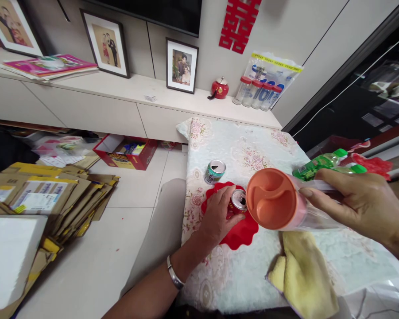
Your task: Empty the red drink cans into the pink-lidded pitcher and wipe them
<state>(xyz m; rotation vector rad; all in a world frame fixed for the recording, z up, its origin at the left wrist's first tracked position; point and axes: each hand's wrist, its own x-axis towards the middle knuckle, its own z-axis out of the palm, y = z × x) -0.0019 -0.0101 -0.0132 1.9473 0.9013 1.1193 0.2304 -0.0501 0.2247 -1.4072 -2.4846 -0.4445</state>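
Observation:
My left hand (217, 215), with a silver bracelet on the wrist, wraps its fingers around an opened red drink can (239, 199). The can stands on a red scalloped mat or tray (242, 234). A clear plastic pitcher (319, 218) with an orange lid (271, 198) hangs tilted to the left, gripped at its handle by my right hand (362, 208). The lid's edge is right by the can's top; I cannot tell whether they touch. Behind my left hand stands an opened green-and-silver can (215, 172). Below the pitcher lies a crumpled yellow cloth (305, 270).
A flowered tablecloth (229, 146) covers the table. Green bottles (322, 163) lie at its right edge. Along the cabinet top are red-lidded glass jars (254, 94), a red pot (219, 88) and picture frames (182, 65). Flattened cardboard (69, 195) is stacked on the left.

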